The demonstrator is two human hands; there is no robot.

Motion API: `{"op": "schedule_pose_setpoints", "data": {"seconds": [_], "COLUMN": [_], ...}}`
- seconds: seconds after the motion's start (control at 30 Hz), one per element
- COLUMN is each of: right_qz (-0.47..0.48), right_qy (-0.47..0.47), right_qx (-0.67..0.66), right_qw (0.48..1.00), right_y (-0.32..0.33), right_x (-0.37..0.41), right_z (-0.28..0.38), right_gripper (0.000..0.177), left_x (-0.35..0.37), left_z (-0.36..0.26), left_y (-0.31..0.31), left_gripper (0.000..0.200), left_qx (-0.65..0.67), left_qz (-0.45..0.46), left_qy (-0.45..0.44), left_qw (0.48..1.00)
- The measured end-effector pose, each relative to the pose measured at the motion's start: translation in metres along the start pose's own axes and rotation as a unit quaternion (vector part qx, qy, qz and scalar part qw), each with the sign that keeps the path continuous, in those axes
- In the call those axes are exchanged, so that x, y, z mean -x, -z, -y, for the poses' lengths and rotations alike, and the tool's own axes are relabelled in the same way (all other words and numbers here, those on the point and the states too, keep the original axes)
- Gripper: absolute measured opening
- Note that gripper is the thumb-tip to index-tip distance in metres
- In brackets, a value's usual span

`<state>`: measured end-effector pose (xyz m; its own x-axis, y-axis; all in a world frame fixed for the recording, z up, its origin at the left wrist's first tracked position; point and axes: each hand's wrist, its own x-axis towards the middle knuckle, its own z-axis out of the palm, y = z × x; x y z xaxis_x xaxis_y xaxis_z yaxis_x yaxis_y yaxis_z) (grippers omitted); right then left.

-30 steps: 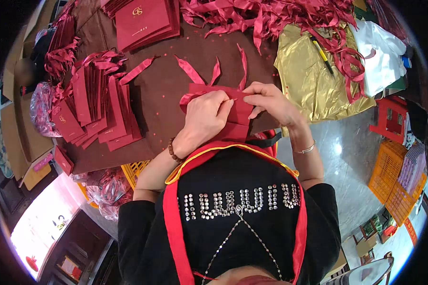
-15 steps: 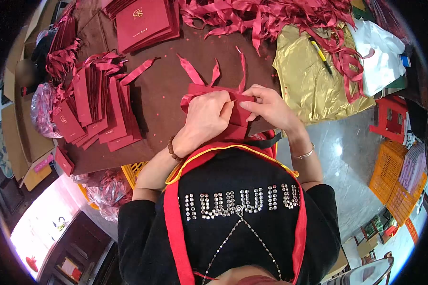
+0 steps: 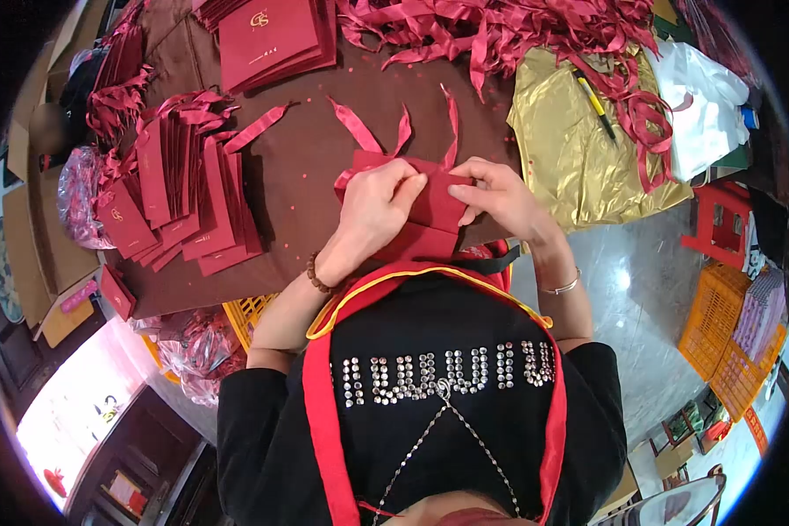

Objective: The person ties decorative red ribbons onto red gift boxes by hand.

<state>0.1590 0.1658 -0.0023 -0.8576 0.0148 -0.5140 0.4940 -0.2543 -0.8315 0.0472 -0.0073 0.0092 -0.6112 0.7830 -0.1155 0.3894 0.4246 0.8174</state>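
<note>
A dark red folded paper piece (image 3: 437, 203) with red ribbon ends lies at the table's front edge, before my chest. My left hand (image 3: 381, 203) is closed on its left part, thumb and forefinger pinched at the upper middle. On its right part, my right hand (image 3: 497, 197) grips with thumb and fingers pressed together. Ribbon tails (image 3: 356, 125) stretch away from the paper's far edge across the brown tablecloth. Whether the fingertips also hold ribbon is too small to tell.
Red ribboned envelopes (image 3: 210, 206) lie fanned out at left. A stack of red envelopes (image 3: 267, 44) is at the back, near a heap of red ribbons (image 3: 500, 35). On the right, a yellow pen (image 3: 594, 103) rests on gold wrapping (image 3: 548, 149). Orange crates (image 3: 714, 320) stand lower right.
My hands have moved slightly apart, and more of the red paper shows between them. The left fingertips have shifted a little left.
</note>
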Motion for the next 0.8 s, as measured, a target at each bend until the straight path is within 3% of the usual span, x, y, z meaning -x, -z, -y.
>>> {"op": "schedule_pose_setpoints", "data": {"seconds": [0.17, 0.23, 0.53, 0.8], "right_qz": [0.011, 0.016, 0.015, -0.017], "right_qy": [-0.023, -0.029, -0.005, 0.012], "right_qx": [0.002, -0.004, 0.02, 0.047], "right_qw": [1.0, 0.999, 1.0, 0.999], "right_y": [0.006, 0.005, 0.0, -0.005], "right_x": [-0.004, -0.005, -0.008, -0.004], "right_z": [-0.001, 0.001, 0.003, 0.006], "right_gripper": [0.029, 0.03, 0.029, 0.024], "left_x": [0.004, 0.005, 0.006, 0.002], "left_z": [0.004, 0.005, -0.003, -0.006], "left_y": [0.003, 0.006, -0.003, 0.0], "left_gripper": [0.017, 0.017, 0.013, 0.015], "left_qx": [0.074, 0.068, -0.009, -0.039], "left_qz": [-0.072, -0.061, -0.053, -0.023], "left_qy": [0.013, 0.047, -0.032, -0.006], "left_qw": [0.995, 0.995, 0.998, 0.999]}}
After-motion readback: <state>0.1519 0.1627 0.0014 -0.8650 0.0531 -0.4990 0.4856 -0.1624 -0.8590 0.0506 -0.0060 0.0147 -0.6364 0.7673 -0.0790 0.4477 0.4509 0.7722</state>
